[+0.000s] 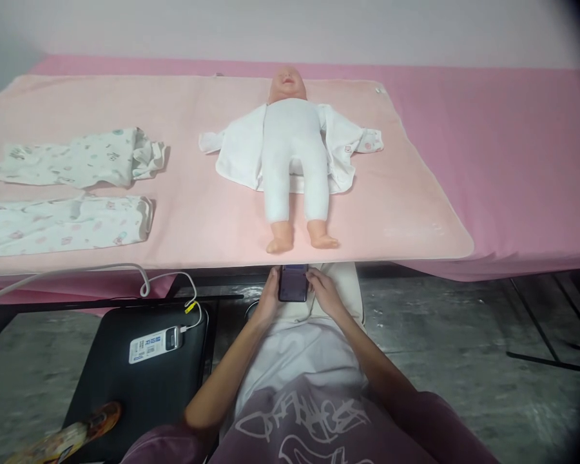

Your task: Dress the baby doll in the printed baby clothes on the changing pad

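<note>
Between hands (270, 293), a dark phone (293, 285).

Left grip (269, 295) and right grip (323, 290) hold a phone (293, 288).

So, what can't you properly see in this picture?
In the head view:
Dark rectangular phone-like device: surface details too dark and small.
White rectangular gadget with blue print: lettering too small.
Long white pink-printed cloth: left end cut off by picture's edge.
Doll with white cloth body and plastic head: back hidden by its front.

Soft, even light, slightly hazy, with blackened right corners.
</note>
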The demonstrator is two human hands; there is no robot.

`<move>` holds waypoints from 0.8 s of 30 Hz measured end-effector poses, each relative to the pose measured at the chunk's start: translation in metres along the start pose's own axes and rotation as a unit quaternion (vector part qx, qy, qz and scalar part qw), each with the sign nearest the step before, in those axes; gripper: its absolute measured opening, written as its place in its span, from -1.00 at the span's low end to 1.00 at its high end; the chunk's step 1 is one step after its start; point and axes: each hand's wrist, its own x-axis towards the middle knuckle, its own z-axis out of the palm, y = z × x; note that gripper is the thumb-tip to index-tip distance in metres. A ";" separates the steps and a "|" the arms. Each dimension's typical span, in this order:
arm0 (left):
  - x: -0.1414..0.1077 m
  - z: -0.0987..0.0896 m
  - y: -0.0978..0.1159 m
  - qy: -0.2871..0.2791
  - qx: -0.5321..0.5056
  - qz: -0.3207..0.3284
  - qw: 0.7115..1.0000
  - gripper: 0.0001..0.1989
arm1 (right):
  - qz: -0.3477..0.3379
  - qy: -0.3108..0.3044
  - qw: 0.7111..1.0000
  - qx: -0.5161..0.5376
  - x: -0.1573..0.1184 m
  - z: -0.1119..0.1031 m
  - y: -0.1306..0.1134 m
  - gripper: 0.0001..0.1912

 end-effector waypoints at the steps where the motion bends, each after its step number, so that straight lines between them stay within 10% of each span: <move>1: -0.002 0.003 0.002 -0.005 -0.018 -0.001 1.000 -0.45 | -0.001 0.001 1.000 0.004 0.000 -0.001 -0.001 -0.57; 14: 0.001 0.009 0.010 -0.051 -0.039 -0.061 0.996 -0.43 | -0.113 0.109 0.974 -0.163 0.004 -0.005 0.008 -0.56; 24: 0.020 0.007 0.004 -0.030 -0.051 -0.067 0.996 -0.57 | -0.068 0.115 0.988 -0.081 0.011 0.003 0.027 -0.57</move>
